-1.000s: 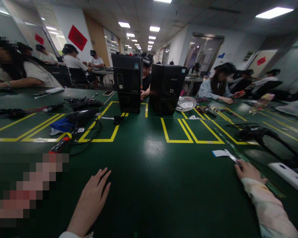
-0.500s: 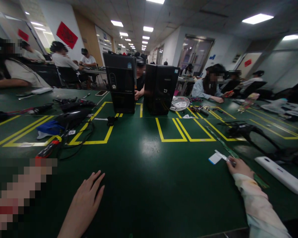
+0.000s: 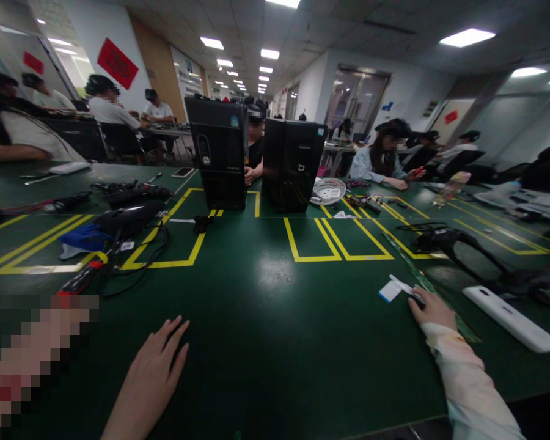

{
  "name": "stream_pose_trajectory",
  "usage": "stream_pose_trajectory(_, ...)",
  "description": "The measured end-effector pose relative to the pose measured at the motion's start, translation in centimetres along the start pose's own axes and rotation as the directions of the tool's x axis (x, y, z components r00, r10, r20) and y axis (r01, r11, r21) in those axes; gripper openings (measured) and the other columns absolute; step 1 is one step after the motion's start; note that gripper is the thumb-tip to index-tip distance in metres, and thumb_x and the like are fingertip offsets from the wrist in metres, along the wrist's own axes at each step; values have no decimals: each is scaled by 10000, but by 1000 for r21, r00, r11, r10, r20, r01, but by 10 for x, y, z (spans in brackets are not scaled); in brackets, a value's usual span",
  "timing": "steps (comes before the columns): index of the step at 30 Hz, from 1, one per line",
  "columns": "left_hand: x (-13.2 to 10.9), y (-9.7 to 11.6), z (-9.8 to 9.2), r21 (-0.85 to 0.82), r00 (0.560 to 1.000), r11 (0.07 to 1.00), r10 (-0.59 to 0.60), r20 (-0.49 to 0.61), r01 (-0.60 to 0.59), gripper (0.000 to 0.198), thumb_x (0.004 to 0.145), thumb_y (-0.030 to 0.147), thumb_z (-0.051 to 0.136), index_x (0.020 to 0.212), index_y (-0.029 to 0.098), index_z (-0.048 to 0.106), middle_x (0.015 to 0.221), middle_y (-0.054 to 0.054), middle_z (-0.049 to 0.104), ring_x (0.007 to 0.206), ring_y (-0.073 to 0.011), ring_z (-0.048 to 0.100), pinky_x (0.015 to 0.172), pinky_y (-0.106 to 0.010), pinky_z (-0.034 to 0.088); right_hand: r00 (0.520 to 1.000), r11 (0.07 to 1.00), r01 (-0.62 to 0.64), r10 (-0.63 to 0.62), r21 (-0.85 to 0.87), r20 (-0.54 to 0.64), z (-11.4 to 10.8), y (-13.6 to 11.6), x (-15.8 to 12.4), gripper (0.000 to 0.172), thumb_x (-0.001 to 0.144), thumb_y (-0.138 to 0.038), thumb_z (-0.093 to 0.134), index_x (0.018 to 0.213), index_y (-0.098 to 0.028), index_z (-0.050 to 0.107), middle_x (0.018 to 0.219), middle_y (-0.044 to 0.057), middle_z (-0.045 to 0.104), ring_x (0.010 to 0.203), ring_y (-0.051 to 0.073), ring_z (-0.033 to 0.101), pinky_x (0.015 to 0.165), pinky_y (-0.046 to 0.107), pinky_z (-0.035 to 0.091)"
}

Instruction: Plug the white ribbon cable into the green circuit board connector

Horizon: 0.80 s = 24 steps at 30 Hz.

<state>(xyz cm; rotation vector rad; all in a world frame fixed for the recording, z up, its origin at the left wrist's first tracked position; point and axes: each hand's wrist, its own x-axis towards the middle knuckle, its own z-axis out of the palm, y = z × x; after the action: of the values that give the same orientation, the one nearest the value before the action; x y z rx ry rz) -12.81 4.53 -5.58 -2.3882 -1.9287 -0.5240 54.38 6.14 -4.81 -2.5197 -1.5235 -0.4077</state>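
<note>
My left hand (image 3: 149,373) rests palm down on the green tabletop (image 3: 261,342), its fingers stretched and slightly apart, with nothing in it. At the right, my right hand (image 3: 433,310) lies on the table with its fingers curled. A thin white flat ribbon cable (image 3: 389,290) with a blue end runs to its fingertips. Something small and dark shows at those fingers; its kind is unclear. Beside this hand a long green strip (image 3: 407,261) lies slantwise, passing partly behind the hand. Farther right is a long white plastic piece (image 3: 513,319).
Two black computer towers (image 3: 217,156) stand ahead, with a person (image 3: 255,162) behind them. Another person's blurred-out arm (image 3: 32,360) reaches in at left, near a red-and-black tool (image 3: 80,278). Black cables (image 3: 165,244) and a round white basket (image 3: 327,191) lie about. Yellow tape (image 3: 318,258) marks the table.
The view has turned slightly to the right, so everything appears a little farther left. Both hands keep nearly the same pose and place on the table.
</note>
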Motion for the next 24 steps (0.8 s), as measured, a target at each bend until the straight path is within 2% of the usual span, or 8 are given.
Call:
stream_pose_trajectory(3, 0, 2, -2, 2, 1000, 1000, -3, 5, 3, 555, 889, 472, 345, 1349, 190, 475, 1442, -113, 440, 1322, -301, 402, 1059, -515, 351, 1000, 1000, 2, -2, 21, 29, 1, 1, 0, 505, 868, -441, 333, 1185, -137, 582, 1186, 185, 568, 1099, 359, 523, 823, 588, 454)
stream_pose_trajectory(9, 0, 5, -5, 21, 1000, 1000, -15, 24, 15, 562, 898, 466, 326, 1351, 169, 475, 1435, -123, 447, 1316, -303, 411, 1056, -513, 358, 998, 995, 56, -57, 84, 9, 2, -4, 2, 445, 861, -347, 348, 1149, -103, 584, 1222, 188, 570, 1113, 325, 544, 941, 510, 427)
stream_pose_trajectory(14, 0, 5, -5, 42, 999, 999, -26, 43, 24, 569, 902, 468, 319, 1361, 164, 464, 1447, -130, 428, 1327, -305, 394, 1052, -516, 364, 977, 964, 207, -211, 169, 4, 2, -29, -8, 400, 853, -345, 367, 1125, -149, 586, 1251, 133, 579, 1165, 274, 531, 992, 470, 413)
stream_pose_trajectory(16, 0, 5, -5, 39, 998, 999, -26, 55, 24, 563, 905, 461, 320, 1365, 168, 458, 1453, -129, 419, 1333, -306, 385, 1052, -519, 362, 943, 913, 328, -333, 242, -21, -3, -51, -21, 385, 860, -350, 379, 1135, -175, 584, 1245, 118, 586, 1172, 259, 530, 1006, 481, 402)
stream_pose_trajectory(18, 0, 6, -5, 32, 998, 999, -30, 61, 28, 560, 908, 457, 319, 1370, 170, 452, 1459, -125, 412, 1339, -304, 376, 1057, -520, 356, 884, 826, 459, -462, 326, -73, -12, -82, -40, 382, 882, -354, 386, 1155, -174, 583, 1255, 133, 574, 1188, 254, 522, 1014, 480, 403)
stream_pose_trajectory(21, -1, 8, -8, 20, 997, 999, -50, 65, 49, 556, 907, 459, 322, 1365, 174, 459, 1454, -124, 420, 1335, -306, 381, 1052, -523, 361, 779, 693, 612, -611, 381, -141, -34, -139, -80, 352, 915, -326, 396, 1186, -187, 572, 1292, 132, 544, 1218, 242, 499, 1034, 497, 389)
stream_pose_trajectory(24, -1, 10, -11, 6, 997, 999, -51, 66, 50, 556, 905, 460, 326, 1363, 175, 461, 1448, -124, 428, 1332, -308, 386, 1053, -524, 360, 667, 552, 713, -724, 432, -175, -61, -198, -124, 357, 914, -242, 410, 1247, -188, 528, 1327, 133, 509, 1269, 230, 446, 1045, 492, 387)
